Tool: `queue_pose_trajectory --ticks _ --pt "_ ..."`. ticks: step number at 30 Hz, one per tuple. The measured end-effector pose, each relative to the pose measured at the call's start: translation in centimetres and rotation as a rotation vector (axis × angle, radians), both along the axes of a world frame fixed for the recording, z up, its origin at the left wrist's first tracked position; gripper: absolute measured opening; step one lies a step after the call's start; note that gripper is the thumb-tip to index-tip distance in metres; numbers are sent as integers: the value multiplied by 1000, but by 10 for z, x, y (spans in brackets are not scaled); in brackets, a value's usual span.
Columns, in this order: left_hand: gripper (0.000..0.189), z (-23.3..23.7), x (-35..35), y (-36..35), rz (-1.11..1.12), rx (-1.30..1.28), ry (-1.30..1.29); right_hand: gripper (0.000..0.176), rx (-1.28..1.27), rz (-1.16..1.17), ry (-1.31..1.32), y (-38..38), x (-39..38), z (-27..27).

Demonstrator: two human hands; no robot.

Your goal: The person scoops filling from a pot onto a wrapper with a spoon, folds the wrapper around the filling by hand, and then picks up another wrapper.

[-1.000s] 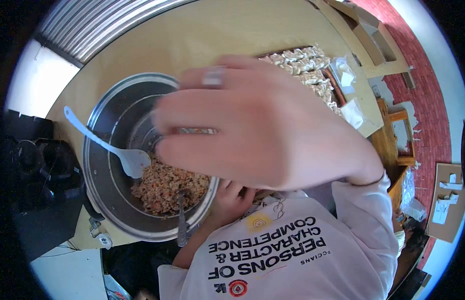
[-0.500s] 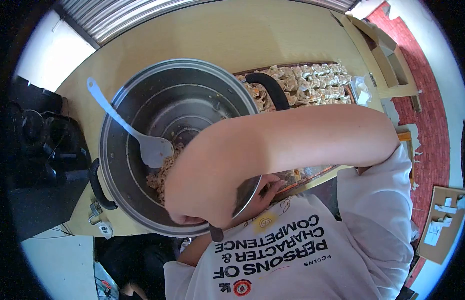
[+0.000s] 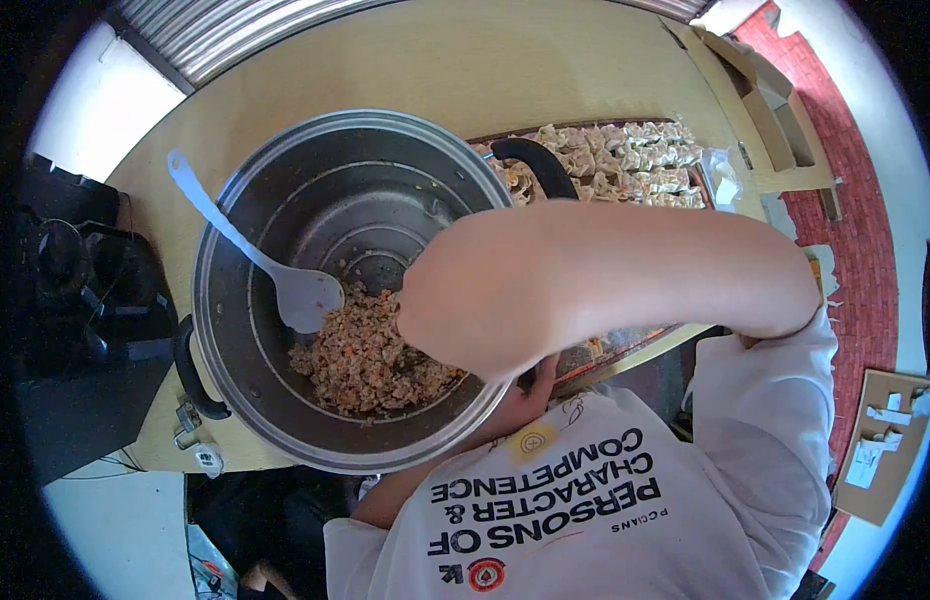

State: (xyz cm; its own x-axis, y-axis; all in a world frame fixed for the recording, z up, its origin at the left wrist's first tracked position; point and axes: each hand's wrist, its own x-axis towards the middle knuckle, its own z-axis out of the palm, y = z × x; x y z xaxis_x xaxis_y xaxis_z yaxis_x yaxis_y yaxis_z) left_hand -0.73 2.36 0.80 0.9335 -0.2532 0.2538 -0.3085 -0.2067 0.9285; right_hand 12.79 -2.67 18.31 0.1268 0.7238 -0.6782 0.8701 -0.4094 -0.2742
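My right arm reaches across from the right, and my right hand bends downward over the right rim of a large metal pot. Its fingers are hidden behind the hand and wrist. Just beyond the pot's rim is my left hand, mostly covered by the right one, so its fingers and anything in them do not show. Crumbly minced filling with orange bits lies in the pot. A white serving spoon rests with its bowl on the filling and its handle over the left rim.
Behind my right forearm, a tray holds rows of folded dumplings. The pot stands on a light wooden table. Black equipment is at the left, a small padlock-like metal object near the pot, and an open cardboard box at upper right.
My right hand has moved right and up, from over the filling to the pot's right rim, uncovering the filling. A dark tool end seen below that hand earlier is now out of sight.
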Motion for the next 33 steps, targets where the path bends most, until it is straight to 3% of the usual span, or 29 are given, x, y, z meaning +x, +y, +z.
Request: queue_pose_trajectory --ticks 1,2,4,5,7,10,14,20,25,26,28,33 --pt "13 -2 0 2 -45 23 10 22 219 2 -145 -11 -2 -9" --pt "16 -4 0 3 -90 46 19 22 219 4 -145 -26 -1 -13" --pt "21 -15 -1 3 -100 50 0 16 929 43 -129 -38 3 0" --pt "20 -17 -2 4 -99 92 -8 16 928 44 -126 -36 3 9" --pt "19 -19 -3 5 -99 134 -14 14 400 47 -445 -20 -1 34" --pt "18 -21 0 4 -113 102 -42 14 295 -19 -460 -11 -3 31" --pt "19 -21 -4 8 -146 113 -10 13 449 18 -485 -12 -10 -13" --pt "19 -15 -5 8 -168 91 55 17 690 60 -603 -16 -24 -23" --pt "19 -12 -3 3 -140 87 77 14 789 72 -387 -13 -10 -38" --pt "18 -11 -1 1 -125 53 60 14 790 75 -386 -17 -8 -40" --pt "18 -9 0 1 -111 19 43 15 503 -12 -300 -16 -1 -15" --pt "14 -10 3 1 -81 42 -59 15 512 -132 -351 -36 13 1"
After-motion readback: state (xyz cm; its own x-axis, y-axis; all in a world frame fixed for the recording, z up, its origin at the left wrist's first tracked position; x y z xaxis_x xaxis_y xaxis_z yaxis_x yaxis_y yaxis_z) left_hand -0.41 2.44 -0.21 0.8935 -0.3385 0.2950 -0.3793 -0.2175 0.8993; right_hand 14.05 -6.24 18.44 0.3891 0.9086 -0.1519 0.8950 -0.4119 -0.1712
